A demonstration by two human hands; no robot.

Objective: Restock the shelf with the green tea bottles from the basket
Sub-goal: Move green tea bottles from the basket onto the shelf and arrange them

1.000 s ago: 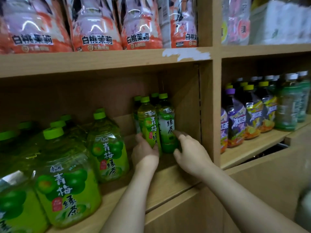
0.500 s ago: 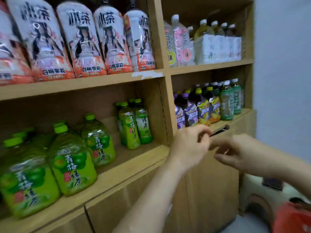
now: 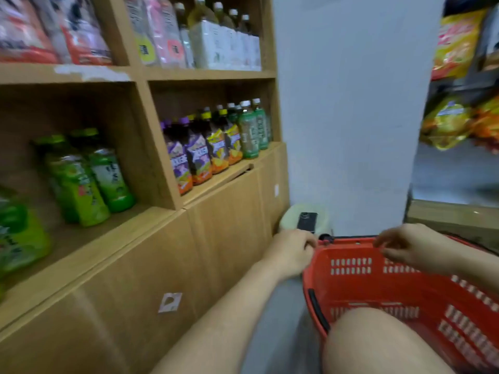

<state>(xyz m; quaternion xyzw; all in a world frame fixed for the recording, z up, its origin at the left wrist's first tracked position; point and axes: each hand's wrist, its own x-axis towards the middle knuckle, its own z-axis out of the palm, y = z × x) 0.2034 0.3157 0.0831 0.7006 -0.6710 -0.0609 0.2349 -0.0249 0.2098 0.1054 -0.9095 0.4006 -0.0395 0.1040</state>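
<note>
Small green tea bottles (image 3: 89, 176) stand upright on the wooden shelf (image 3: 89, 238) at the left, against its right divider. A red plastic basket (image 3: 378, 279) sits on the floor at the lower right; my knee hides part of its inside and no bottles show in it. My left hand (image 3: 293, 252) hovers at the basket's left rim, fingers curled, holding nothing I can see. My right hand (image 3: 410, 245) hangs over the basket's far rim, fingers loosely spread and empty.
Large green bottles (image 3: 19, 236) fill the shelf's left end. Purple, yellow and green drinks (image 3: 216, 147) line the neighbouring compartment. A white stool with a dark phone (image 3: 307, 222) stands behind the basket by a pale wall. Snack bags (image 3: 456, 114) hang far right.
Both hands left the bottles on the shelf and swung right and down to the red basket. The view turned right, bringing basket, stool and wall into sight.
</note>
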